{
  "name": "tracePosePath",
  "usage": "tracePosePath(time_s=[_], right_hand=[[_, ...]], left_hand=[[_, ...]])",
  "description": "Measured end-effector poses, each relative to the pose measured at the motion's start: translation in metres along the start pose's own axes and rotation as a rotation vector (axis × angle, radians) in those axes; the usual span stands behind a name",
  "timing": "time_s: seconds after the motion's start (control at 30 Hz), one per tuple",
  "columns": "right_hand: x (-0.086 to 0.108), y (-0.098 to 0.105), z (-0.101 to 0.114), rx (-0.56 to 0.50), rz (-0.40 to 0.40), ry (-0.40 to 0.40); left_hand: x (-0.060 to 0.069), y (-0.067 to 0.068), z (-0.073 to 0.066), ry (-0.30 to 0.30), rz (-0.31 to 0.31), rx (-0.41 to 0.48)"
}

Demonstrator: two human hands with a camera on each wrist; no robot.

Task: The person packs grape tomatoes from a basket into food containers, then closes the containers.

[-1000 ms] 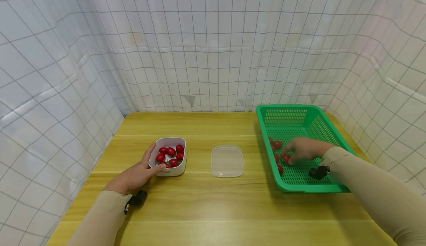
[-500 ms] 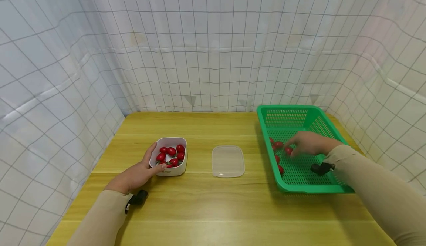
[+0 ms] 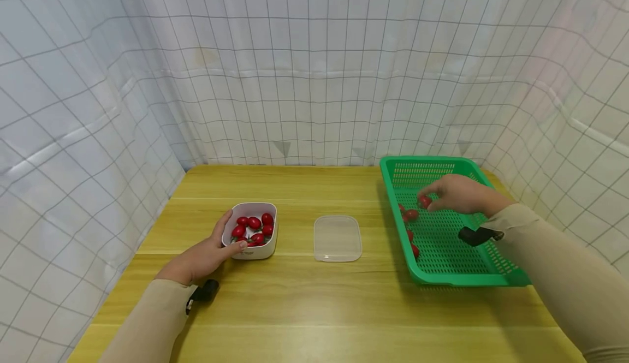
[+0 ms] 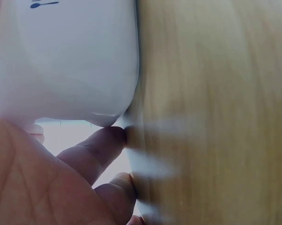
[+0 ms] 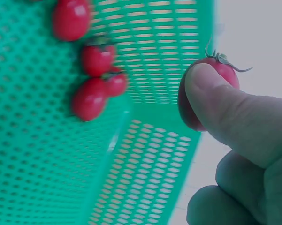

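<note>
The right hand pinches a red cherry tomato above the green basket; in the right wrist view the thumb presses on this tomato, which has a green stem. Several other tomatoes lie along the basket's left side. At the left, the left hand grips the white box, thumb over the near rim and fingers along its left side. Several tomatoes lie in the box. The left wrist view shows the box's white wall beside the palm.
A clear square lid lies flat on the wooden table between the box and the basket. White grid-patterned curtains enclose the back and both sides.
The right hand has lifted a tomato off the basket floor and moved toward the back of the basket. The left hand still holds the box in the same place.
</note>
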State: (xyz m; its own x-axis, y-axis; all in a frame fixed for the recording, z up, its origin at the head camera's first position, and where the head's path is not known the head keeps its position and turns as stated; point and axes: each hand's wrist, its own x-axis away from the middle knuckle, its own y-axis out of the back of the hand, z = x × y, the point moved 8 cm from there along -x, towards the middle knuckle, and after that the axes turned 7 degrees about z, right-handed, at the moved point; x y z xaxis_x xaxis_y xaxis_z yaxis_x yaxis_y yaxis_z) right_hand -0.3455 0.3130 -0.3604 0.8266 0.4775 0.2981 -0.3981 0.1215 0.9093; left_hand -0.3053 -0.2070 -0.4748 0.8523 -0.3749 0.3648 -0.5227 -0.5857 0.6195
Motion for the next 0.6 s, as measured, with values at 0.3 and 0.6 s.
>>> tracePosePath(time_s=[0.3,0.6], right_hand=[[-0.004,0.031,0.041,0.023,-0.108,0.044],[-0.028,0.036,0.09,0.041,-0.08,0.074]], left_hand=[[0.0,-0.001,0.003,-0.009,0.0,0.026],[0.0,0.0,0.0,-0.011,-0.007,-0.012]])
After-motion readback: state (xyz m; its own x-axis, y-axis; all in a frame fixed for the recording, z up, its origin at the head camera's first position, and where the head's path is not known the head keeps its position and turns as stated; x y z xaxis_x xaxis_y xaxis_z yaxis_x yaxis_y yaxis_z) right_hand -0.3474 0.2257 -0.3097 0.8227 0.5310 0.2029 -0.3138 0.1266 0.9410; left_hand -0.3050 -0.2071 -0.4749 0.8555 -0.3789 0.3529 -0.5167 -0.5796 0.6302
